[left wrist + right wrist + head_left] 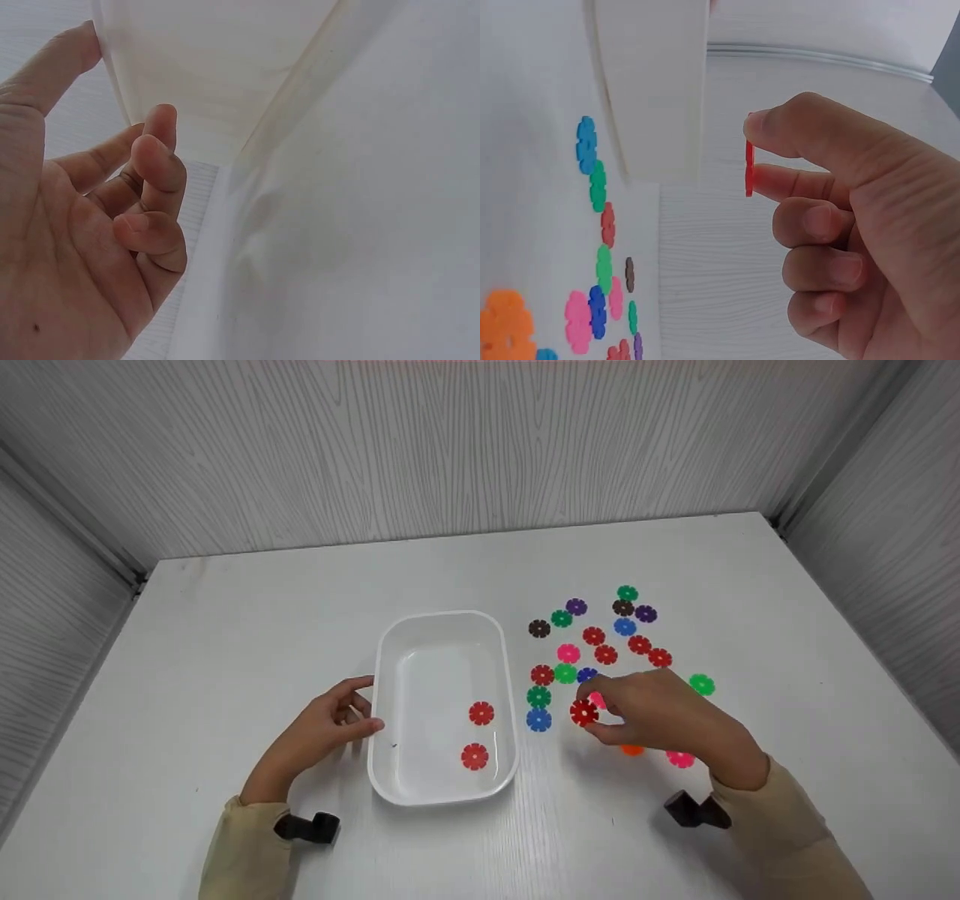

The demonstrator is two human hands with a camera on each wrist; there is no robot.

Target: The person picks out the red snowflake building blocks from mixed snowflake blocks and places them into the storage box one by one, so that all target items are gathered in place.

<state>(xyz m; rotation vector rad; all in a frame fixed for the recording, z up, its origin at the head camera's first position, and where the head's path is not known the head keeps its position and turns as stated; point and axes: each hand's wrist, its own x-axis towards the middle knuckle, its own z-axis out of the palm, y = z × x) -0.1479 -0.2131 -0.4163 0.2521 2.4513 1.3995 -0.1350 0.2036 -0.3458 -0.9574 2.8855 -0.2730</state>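
Observation:
Between thumb and index finger, my right hand [660,709] pinches a red notched plastic disc [584,713]. In the right wrist view the red disc [749,169] shows edge-on, the other fingers curled below. At the left side of a white rectangular tray [442,795], my left hand [334,720] holds the rim with thumb and index finger. The left wrist view shows its thumb [71,60] at the tray's edge, with the other fingers bent beside the outer wall. Inside the tray lie a red disc [481,713] and another red disc [475,756].
Right of the tray, several notched discs lie loose on the white table [285,600], among them a blue disc [538,720], a bright green disc [702,685] and a dark brown disc [539,628]. An orange disc [632,750] is partly covered by my right hand. A grey wood-grain panel [450,450] stands behind.

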